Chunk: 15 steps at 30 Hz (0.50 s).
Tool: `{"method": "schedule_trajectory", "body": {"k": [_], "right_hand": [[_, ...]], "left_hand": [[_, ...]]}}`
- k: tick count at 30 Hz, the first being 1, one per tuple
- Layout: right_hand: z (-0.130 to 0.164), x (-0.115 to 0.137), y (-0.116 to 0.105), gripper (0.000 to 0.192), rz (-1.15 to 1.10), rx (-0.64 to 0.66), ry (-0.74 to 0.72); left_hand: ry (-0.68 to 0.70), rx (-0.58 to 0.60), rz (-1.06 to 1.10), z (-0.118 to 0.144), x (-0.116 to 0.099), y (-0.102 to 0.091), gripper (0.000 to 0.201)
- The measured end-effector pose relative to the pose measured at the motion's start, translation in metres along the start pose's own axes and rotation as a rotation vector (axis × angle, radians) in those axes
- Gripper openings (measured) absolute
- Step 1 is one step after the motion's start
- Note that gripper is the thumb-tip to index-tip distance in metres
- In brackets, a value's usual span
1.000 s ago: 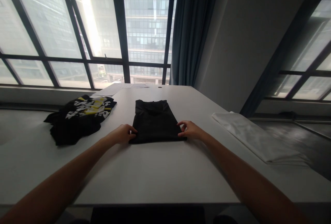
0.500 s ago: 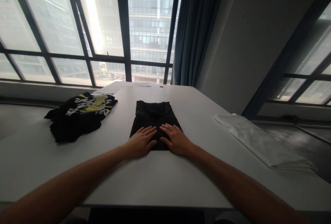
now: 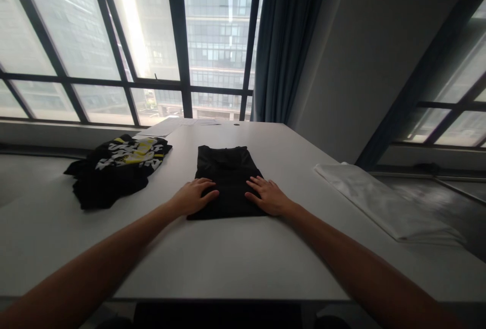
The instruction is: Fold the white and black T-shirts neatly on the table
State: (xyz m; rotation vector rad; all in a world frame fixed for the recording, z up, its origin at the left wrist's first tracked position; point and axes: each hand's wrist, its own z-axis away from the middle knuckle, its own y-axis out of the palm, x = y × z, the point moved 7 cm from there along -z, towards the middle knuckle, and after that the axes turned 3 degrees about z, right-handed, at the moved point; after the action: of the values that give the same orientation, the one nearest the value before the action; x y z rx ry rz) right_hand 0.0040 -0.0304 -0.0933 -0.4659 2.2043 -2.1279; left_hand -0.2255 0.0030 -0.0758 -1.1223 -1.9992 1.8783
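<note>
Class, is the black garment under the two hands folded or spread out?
Folded: the black garment lies as a compact rectangle with straight edges, both palms flat on it.

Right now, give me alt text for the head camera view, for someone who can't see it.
Two bare hands, left hand and right hand, rest flat on the near corners of a folded black garment on a white table. A crumpled black and yellow garment lies to the left, folded white cloth to the right, windows behind.
</note>
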Motion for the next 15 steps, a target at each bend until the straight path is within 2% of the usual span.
{"method": "schedule_trajectory", "body": {"k": [2, 3, 7, 9, 12, 15], "right_hand": [[-0.004, -0.006, -0.004, 0.070, 0.019, -0.053, -0.019], [-0.006, -0.010, -0.004, 0.069, 0.020, -0.057, -0.020], [-0.012, -0.021, 0.005, 0.069, -0.023, 0.049, 0.043], [-0.012, -0.024, 0.007, 0.069, -0.042, 0.073, 0.062], [-0.009, -0.028, 0.002, 0.061, -0.091, 0.038, 0.038], [-0.005, -0.039, -0.012, 0.046, -0.165, -0.064, -0.011]], "left_hand": [[0.021, -0.042, -0.002, -0.009, 0.013, -0.009, 0.064], [0.019, -0.025, -0.013, -0.013, 0.021, -0.009, 0.065], [-0.058, 0.165, -0.066, -0.017, 0.041, 0.008, 0.070], [-0.072, 0.202, -0.082, -0.014, 0.042, 0.013, 0.070], [-0.049, 0.203, -0.056, -0.011, 0.042, 0.009, 0.068], [0.069, 0.140, 0.014, -0.008, 0.046, -0.006, 0.057]]}}
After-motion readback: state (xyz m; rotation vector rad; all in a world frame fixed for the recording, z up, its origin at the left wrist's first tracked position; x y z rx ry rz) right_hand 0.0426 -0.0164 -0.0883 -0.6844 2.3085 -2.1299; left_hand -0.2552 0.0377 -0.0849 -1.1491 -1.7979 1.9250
